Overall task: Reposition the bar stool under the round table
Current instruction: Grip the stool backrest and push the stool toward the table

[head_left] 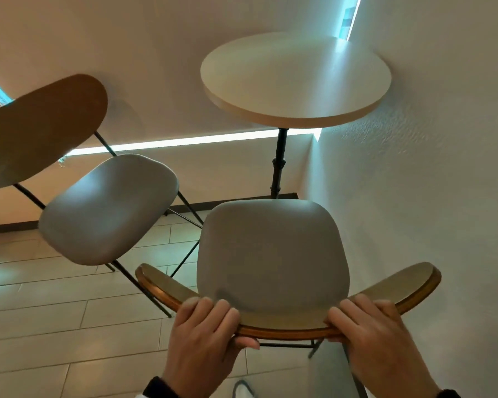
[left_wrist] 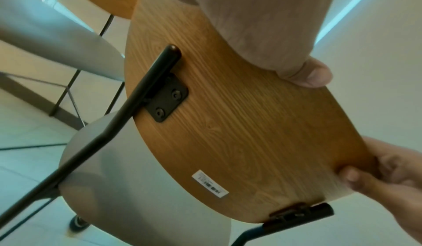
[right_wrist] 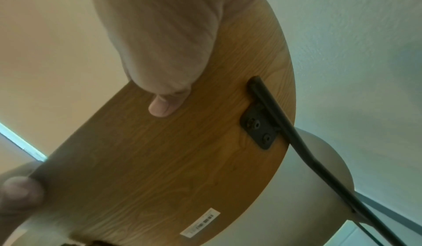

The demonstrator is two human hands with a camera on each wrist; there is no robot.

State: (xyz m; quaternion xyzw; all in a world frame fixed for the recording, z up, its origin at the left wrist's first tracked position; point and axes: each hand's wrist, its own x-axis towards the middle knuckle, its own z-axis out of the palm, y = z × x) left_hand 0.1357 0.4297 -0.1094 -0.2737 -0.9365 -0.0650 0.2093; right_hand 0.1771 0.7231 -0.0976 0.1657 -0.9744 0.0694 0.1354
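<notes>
The bar stool has a grey padded seat [head_left: 273, 254] and a curved wooden backrest [head_left: 285, 331] on a thin black frame. My left hand [head_left: 227, 326] grips the backrest's top edge left of centre, fingers over the front and thumb behind. My right hand [head_left: 357, 320] grips the same edge right of centre. In the wrist views, my left thumb [left_wrist: 312, 75] and my right thumb [right_wrist: 164, 105] press the backrest's wood-grain rear. The round white table [head_left: 295, 79] stands beyond the stool on a black post [head_left: 279, 162]; the seat's far edge lies near that post.
A second stool [head_left: 107, 208] with the same grey seat and a wooden backrest [head_left: 41, 124] stands close on the left, its legs near my stool. A textured white wall [head_left: 429, 182] runs along the right, meeting another wall behind the table. The floor [head_left: 55, 326] is tiled.
</notes>
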